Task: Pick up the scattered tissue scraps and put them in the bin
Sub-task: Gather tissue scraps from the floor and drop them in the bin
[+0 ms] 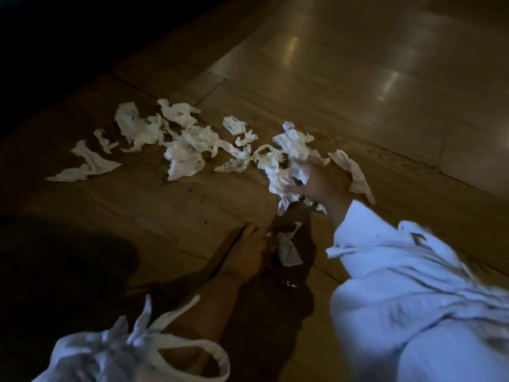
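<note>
Dim light falls on a polished floor [358,78] of large brown slabs, with pale glints across its far right part and deep shadow at the far left and near left.

White tissue scraps [187,150] lie in a loose band across the middle of the floor, running from left to right. At the left end a long flat piece [85,164] lies on its own, a little apart from the rest. Crumpled wads and thin twisted strips crowd the middle of the band, many touching or overlapping.

At the right end of the band, the right hand [322,183] reaches out from a white sleeve [385,257]. Its grip is closed on a crumpled bunch [283,175] of tissue, with fingers curled into it and loose ends hanging below. A long strip [355,172] lies on the floor just right of that hand.

Nearer, the left hand [245,255] is low over a dark, shadowed patch. A small scrap [287,252] sits right at its fingertips. Shadow and blur keep me from telling whether its grip holds that scrap or is only beside it.

No bin can be made out in the gloom.
</note>
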`<state>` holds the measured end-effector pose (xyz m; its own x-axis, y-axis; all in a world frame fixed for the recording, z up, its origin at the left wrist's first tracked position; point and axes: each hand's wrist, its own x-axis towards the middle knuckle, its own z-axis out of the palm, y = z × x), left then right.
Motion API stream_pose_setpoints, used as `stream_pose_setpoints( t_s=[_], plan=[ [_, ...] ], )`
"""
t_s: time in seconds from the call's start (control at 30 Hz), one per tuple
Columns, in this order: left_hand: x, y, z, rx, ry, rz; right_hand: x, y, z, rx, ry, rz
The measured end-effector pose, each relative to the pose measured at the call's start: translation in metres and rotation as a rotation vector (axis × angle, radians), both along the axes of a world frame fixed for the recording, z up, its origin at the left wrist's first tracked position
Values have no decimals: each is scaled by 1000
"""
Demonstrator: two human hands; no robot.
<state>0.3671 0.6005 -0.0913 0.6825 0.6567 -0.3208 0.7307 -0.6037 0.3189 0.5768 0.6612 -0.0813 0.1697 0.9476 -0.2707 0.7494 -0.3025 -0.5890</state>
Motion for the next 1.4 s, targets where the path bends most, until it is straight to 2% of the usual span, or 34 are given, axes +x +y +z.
stream_pose_setpoints(
  t_s=[0.1,0.17,0.23,0.37,0.5,0.67,0.77,0.87,0.97,1.1,1.17,1.23,1.33,1.4],
  plan=[
    [-20,3,12,-8,-63,164,-31,-5,-6,62,-124,81],
    [-38,2,24,-19,-158,298,-46,-10,3,131,-135,27],
    [-57,1,43,-59,-259,458,-61,-11,25,203,34,-83],
    [-96,-5,102,-196,-498,766,-103,-4,75,168,369,-237],
    [-151,-8,152,-209,-667,988,-176,2,130,108,548,-167],
    [-251,-26,209,-10,-802,1187,-294,9,173,-84,660,81],
    [-324,-41,235,79,-956,1425,-380,10,203,-137,727,249],
    [-399,-55,258,369,-953,1566,-472,6,243,-130,836,418],
    [-467,-68,287,584,-994,1694,-562,0,279,-141,1054,554],
    [-538,-75,314,853,-971,1816,-658,-12,309,-122,1182,612],
    [-564,-70,315,801,-936,1920,-695,-17,312,-130,1142,641],
    [-584,-62,306,581,-881,1971,-722,-18,307,-136,976,727],
    [-594,-56,290,290,-914,1917,-737,-10,292,60,386,1015],
    [-593,-58,286,287,-810,1911,-736,-4,286,181,174,1061]
  ],
)
